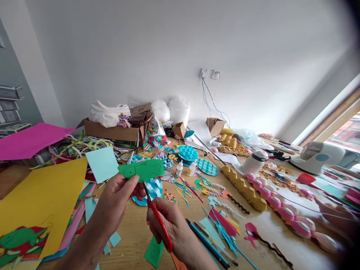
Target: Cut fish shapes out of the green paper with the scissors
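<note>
My left hand [116, 198] pinches a strip of green paper [149, 168] between thumb and fingers; a fish outline is drawn on it. In my right hand [170, 223] is a pair of scissors [161, 221] with red handles, its blades pointing up at the paper's lower edge. Whether the blades are cutting into the paper I cannot tell. Below my hands, another green piece [154, 252] with drawn lines lies on the wooden table [132, 240]. Behind the strip lies a blue wavy-patterned disc [154, 189], partly covered by my hands.
Yellow card [56, 195] and a light blue sheet [102, 164] lie left. Two small glue bottles [179, 169] stand beyond my hands. Pens [208, 243] and paper scraps are at right, near a yellow egg-carton strip [243, 189]. A cardboard box [112, 133] stands against the wall.
</note>
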Motion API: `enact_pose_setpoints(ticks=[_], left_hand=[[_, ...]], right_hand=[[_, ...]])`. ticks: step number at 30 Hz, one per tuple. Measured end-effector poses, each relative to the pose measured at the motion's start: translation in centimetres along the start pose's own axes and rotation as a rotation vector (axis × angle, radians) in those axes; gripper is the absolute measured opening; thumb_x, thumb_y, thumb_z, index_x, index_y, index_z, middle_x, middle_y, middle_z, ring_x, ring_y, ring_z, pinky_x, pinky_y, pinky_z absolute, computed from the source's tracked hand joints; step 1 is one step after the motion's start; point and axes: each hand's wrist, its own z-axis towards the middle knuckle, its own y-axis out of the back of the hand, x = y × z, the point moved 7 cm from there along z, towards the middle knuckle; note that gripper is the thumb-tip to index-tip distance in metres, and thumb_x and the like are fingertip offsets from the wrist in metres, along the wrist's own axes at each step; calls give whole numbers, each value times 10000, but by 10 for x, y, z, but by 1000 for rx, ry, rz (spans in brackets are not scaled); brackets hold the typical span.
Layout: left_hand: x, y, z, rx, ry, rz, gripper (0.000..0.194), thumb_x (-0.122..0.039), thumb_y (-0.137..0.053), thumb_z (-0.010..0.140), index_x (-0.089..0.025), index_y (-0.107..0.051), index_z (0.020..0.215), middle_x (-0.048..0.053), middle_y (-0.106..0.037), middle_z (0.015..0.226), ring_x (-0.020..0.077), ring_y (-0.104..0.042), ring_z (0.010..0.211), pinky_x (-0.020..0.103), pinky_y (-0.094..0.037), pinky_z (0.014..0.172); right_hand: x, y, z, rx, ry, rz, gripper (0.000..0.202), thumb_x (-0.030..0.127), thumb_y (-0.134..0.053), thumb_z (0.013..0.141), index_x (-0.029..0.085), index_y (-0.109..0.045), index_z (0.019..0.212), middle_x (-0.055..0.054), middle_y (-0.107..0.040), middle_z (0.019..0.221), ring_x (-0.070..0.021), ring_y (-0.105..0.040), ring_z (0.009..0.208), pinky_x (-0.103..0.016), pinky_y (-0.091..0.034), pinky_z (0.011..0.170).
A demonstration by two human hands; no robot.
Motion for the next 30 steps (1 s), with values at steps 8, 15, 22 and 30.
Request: enact_pose_setpoints(ticks=[8, 15, 22, 30], left_hand=[[-5, -4, -1, -2, 52, -7, 128, -251, -737, 624, -187, -665, 540, -32, -663, 477, 122, -568, 463, 220, -491, 481], [-4, -5, 0, -8, 51, -19, 129, -256, -746, 612, -182, -667, 541, -27, -667, 481, 121, -572, 469, 216, -494, 478], [-4, -4, -2, 9, 39, -11, 143, -248, -742, 636, -179, -661, 540, -20, -676, 500, 123, -579, 483, 218, -496, 492], [-2, -4, 1, 10, 45, 7, 141, -266, -739, 635, -185, -669, 543, -24, -666, 489, 126, -577, 477, 220, -499, 491]], right_hand=[[0, 1, -1, 13, -9, -1, 503, 646, -565, 840, 193, -447, 654, 71, -414, 483, -54, -320, 422, -180, -240, 404], [1, 1, 0, 2, -12, 1, 499, 634, -573, 840, 196, -441, 641, 72, -409, 476, -56, -317, 420, -181, -241, 402], [0, 2, -1, 3, -4, -12, 484, 620, -573, 848, 196, -442, 655, 68, -406, 511, -59, -334, 431, -185, -252, 404], [-3, 2, -2, 24, 19, -17, 495, 643, -534, 868, 194, -445, 677, 70, -397, 522, -55, -330, 441, -180, -253, 407]])
